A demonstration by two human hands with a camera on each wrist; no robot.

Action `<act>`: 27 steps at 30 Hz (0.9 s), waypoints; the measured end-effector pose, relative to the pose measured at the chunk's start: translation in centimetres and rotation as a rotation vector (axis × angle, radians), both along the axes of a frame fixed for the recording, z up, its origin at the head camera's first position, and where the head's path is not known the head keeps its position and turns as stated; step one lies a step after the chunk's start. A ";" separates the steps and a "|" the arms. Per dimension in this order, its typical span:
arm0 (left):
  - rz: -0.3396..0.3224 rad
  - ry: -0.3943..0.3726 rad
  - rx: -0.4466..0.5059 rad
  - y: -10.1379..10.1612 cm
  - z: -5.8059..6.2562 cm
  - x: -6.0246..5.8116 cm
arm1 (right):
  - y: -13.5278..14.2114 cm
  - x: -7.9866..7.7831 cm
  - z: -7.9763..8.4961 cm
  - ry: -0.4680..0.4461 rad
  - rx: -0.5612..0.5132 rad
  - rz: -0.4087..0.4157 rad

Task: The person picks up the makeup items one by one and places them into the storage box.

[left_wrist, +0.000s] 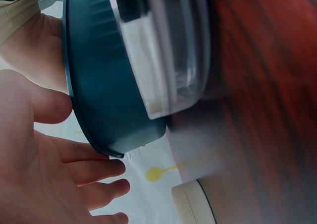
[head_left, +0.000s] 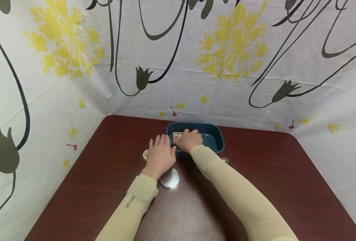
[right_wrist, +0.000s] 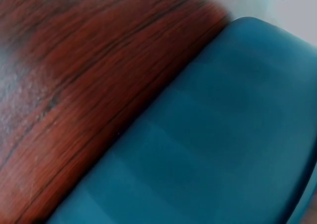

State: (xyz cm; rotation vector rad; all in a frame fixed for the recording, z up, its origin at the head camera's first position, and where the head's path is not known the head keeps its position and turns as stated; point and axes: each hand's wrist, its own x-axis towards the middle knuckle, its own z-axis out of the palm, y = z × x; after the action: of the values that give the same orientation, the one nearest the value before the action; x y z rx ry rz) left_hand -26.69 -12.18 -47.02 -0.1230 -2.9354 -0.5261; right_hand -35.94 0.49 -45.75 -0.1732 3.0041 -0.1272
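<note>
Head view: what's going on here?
A person is working at a blue bin on the table. The right hand reaches into it, at a small palette lying inside; whether it grips the palette is hidden. The left hand is spread at the bin's near left corner, holding nothing. Outside the bin, a white round item sits left of that hand and a shiny round item sits on the near side.
</note>
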 end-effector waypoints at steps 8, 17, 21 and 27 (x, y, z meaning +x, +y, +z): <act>0.005 -0.010 0.005 0.1 0.1 0.0 | -0.2 -0.1 -0.2 0.021 -0.004 0.023; 0.006 -0.001 0.002 0.1 0.2 0.1 | -0.3 0.3 0.3 0.030 -0.022 0.023; 0.013 0.004 -0.003 0.1 0.2 0.0 | -0.3 0.3 0.4 0.025 -0.019 0.025; 0.010 -0.003 -0.010 0.1 0.2 0.0 | -0.1 0.3 0.4 0.015 -0.032 0.030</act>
State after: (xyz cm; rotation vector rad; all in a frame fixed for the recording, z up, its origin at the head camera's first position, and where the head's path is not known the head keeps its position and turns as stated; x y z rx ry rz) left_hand -26.65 -12.10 -46.86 -0.1091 -2.9403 -0.5101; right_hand -35.69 0.41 -45.31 -0.2230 3.0144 -0.1713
